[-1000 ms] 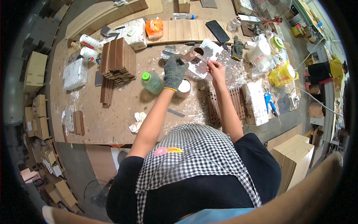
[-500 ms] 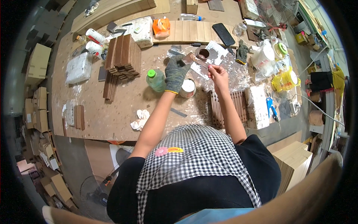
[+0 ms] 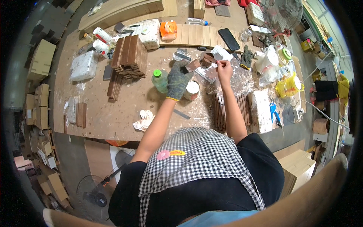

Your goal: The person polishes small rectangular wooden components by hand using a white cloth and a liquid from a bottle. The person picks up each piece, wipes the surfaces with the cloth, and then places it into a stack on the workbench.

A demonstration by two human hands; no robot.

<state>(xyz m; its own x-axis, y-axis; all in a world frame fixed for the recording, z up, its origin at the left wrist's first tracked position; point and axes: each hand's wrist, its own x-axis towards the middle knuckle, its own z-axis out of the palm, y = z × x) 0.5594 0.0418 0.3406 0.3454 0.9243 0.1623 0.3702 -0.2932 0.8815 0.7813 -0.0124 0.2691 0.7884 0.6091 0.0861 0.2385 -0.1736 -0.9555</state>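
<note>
My left hand (image 3: 178, 82), in a grey-green knit glove, is closed on a small brown wooden piece (image 3: 193, 66). Bare, my right hand (image 3: 225, 71) pinches a thin flat strip-like spatula (image 3: 213, 59). Its far end reaches over a round brown tub (image 3: 206, 63); whether it touches the contents I cannot tell. Just below the gloved hand stands an open tin with white contents (image 3: 192, 88). A clear greenish bottle with a green cap (image 3: 159, 82) is left of that glove. Beyond it sits a small clear dish (image 3: 177, 57) with a dark flat blade across it.
Stacked brown wooden strips (image 3: 129, 56) rise at the left. Grooved brown pieces (image 3: 221, 113) and a white wrapped block (image 3: 261, 111) lie by my right forearm. A black phone (image 3: 229, 40) rests on pale boards (image 3: 189, 34). Crumpled tissue (image 3: 144, 120) and a steel strip (image 3: 182, 114) lie nearer.
My right hand has moved the spatula away from the wooden piece to over the brown tub. My left hand still holds the wooden piece, now lower and apart from the spatula.
</note>
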